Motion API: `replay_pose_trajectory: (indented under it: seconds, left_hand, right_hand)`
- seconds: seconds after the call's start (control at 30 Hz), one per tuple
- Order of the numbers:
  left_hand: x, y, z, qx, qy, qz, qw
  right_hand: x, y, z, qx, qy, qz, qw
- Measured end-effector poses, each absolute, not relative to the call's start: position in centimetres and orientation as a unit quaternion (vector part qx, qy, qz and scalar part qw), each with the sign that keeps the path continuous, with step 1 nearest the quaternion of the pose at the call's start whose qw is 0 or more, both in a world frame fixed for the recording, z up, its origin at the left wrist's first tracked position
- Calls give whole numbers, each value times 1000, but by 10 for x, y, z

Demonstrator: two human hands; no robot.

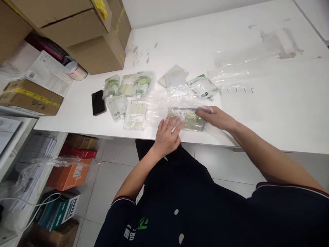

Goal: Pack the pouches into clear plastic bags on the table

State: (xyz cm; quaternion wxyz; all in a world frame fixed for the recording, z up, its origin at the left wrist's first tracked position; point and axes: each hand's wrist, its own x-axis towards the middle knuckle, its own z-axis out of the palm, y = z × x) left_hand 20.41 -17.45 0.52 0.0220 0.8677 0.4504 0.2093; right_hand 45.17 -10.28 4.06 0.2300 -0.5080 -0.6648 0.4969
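A flat green-and-white packet (189,118) lies inside a clear plastic bag near the front edge of the white table (269,113). My left hand (167,134) rests on the packet's left end, fingers stretched flat. My right hand (215,117) is at its right end, fingers closed on the packet's edge through the clear plastic. Several similar green pouches (128,92) lie in a group to the left. Two more packets (203,86) sit just behind the one I touch.
A black phone (98,102) lies left of the pouches. Cardboard boxes (87,37) are stacked at the table's back left corner, with papers and a small box (31,97) beside them. A long clear plastic sheet (246,72) lies on the table's right. Boxes stand on the floor (69,175).
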Motion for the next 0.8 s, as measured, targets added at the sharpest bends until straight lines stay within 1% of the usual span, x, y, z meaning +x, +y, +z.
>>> replay_pose_trajectory:
  seconds: [0.07, 0.13, 0.17, 0.23, 0.3, 0.37, 0.4, 0.43, 0.47, 0.53, 0.57, 0.63, 0.73, 0.8]
  left_hand:
    - [203, -169, 5, 873, 461, 155, -10]
    - [204, -166, 7, 875, 472, 111, -13]
    - [205, -165, 7, 874, 478, 92, -7]
    - [208, -162, 8, 868, 493, 63, 5]
    - [211, -160, 9, 861, 506, 44, 4]
    - [214, -158, 9, 859, 512, 28, -8]
    - [215, -157, 10, 859, 511, 20, -16]
    - [216, -156, 10, 860, 509, 14, -22]
    - [217, -155, 10, 861, 507, 10, -28]
    - [219, -152, 10, 862, 505, 12, -33]
    - [220, -151, 9, 862, 505, 15, -34]
    - [222, -150, 10, 862, 506, 21, -34]
    - [222, -155, 16, 860, 509, 10, -41]
    - [218, -162, 28, 863, 503, -2, -39]
  right_hand:
    - [451, -84, 34, -485, -679, 516, 190]
    - [447, -69, 26, -494, -699, 497, 144]
    - [444, -63, 21, -518, -710, 461, 125]
    - [435, -58, 12, -583, -730, 340, 109]
    - [429, -60, 6, -626, -741, 193, 146]
    - [429, -67, 5, -610, -755, 96, 221]
    - [432, -72, 5, -580, -770, 85, 253]
    - [437, -77, 6, -539, -792, 100, 271]
    - [443, -82, 7, -492, -817, 135, 269]
    - [455, -90, 5, -405, -862, 212, 218]
    - [459, -94, 3, -376, -877, 232, 187]
    - [463, -99, -4, -358, -894, 223, 149]
    - [461, -107, -13, -370, -901, 167, 154]
    - [460, -115, -11, -368, -901, 162, 165]
